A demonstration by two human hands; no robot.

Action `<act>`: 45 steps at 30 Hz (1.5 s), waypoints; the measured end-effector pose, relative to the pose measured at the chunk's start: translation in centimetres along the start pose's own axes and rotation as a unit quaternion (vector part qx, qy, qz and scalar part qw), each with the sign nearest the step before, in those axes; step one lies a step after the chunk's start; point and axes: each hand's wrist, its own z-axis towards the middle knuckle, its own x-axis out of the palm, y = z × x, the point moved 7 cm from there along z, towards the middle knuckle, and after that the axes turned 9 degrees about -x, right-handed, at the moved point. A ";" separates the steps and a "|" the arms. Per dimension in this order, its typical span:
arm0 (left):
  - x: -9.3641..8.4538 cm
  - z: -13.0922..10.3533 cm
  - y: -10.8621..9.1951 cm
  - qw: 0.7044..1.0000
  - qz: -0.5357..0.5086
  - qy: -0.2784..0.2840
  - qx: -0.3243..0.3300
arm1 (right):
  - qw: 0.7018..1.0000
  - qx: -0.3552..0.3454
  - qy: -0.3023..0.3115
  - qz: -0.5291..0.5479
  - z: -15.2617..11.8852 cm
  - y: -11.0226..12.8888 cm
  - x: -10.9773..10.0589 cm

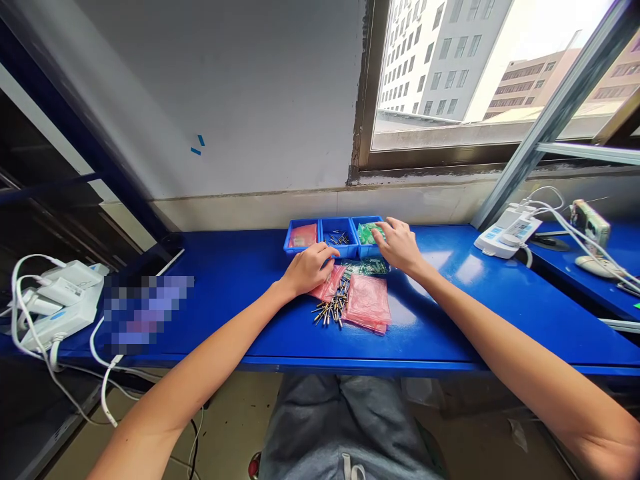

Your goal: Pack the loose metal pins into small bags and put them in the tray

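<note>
Left hand [311,268] curled beside pink bag [329,285], pinch impossible to tell | Right hand [400,245], fingers parted, at green packets [367,233] in far right bin [369,251]

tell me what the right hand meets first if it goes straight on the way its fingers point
The right hand would probably meet the green pieces in the rightmost blue bin first, though depth is unclear.

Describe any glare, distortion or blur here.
Head view: pale glare on the glossy blue tabletop, right of the bare right hand; sky beyond the brown-framed glass window washed out; wide-angle stretching toward the edges; a pixelated patch at left.
</note>
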 end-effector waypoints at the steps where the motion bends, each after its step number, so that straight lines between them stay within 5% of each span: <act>1: 0.0 0.0 0.0 1.000 0.000 -0.001 -0.001 | 1.000 -0.003 -0.020 0.001 0.1 0.1 -0.5; 4: 0.0 0.0 0.1 1.000 0.000 -0.006 0.000 | 0.998 -0.020 -0.060 0.003 0.2 0.8 -1.7; 13: 0.2 0.0 0.2 1.000 0.011 0.013 0.001 | 0.985 -0.167 -0.021 0.047 -0.7 5.6 -2.2; 19: 0.4 0.1 0.1 0.999 0.021 0.038 0.004 | 0.935 -0.316 0.159 0.002 -3.0 10.4 -0.1; 28: 0.8 0.0 0.4 0.998 0.031 0.054 0.003 | 0.951 -0.245 0.186 0.037 -3.4 9.7 1.8; 39: 0.9 -0.1 0.4 0.998 0.019 0.053 0.013 | 0.965 -0.201 0.053 0.162 -2.6 8.8 0.0; 45: -0.2 -0.1 0.3 0.999 -0.028 -0.015 0.002 | 0.958 -0.137 -0.005 0.250 -1.9 8.7 -1.5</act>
